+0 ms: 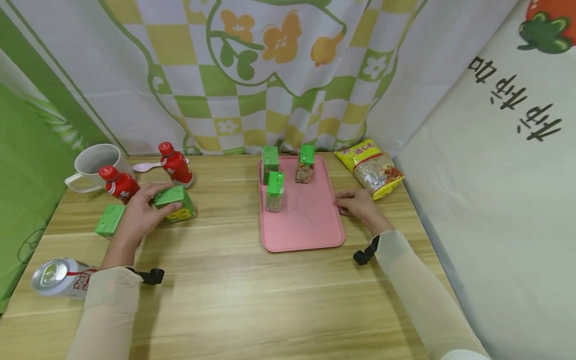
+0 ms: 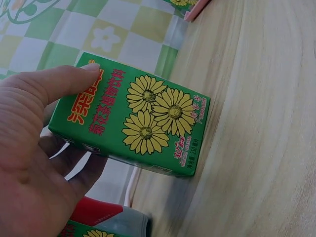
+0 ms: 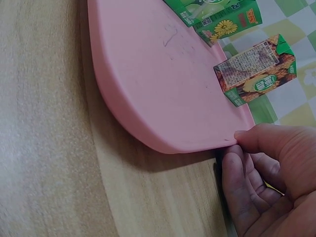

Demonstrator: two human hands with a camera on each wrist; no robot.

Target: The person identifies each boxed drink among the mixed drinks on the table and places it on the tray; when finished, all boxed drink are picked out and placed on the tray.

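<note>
My left hand (image 1: 146, 212) grips a green drink carton (image 2: 143, 113) printed with yellow chrysanthemums, the thumb across its front face and the fingers behind. In the left wrist view the carton's lower end is close over the wooden table. At the right rim of the pink tray (image 1: 310, 227), my right hand (image 1: 357, 204) pinches the edge between thumb and fingers. Three cartons stand upright on the tray: a green carton (image 1: 271, 165) at the back left, a pale-sided carton (image 1: 274, 192) before it, and a brown-sided carton (image 3: 259, 69) at the back right.
Left of the held carton are two red-capped bottles (image 1: 178, 167), another green carton (image 1: 110, 220), a white mug (image 1: 100, 162) and a pale spoon (image 1: 146, 166). A white can (image 1: 63, 277) is at the front left. A yellow pasta bag (image 1: 372, 167) lies right of the tray.
</note>
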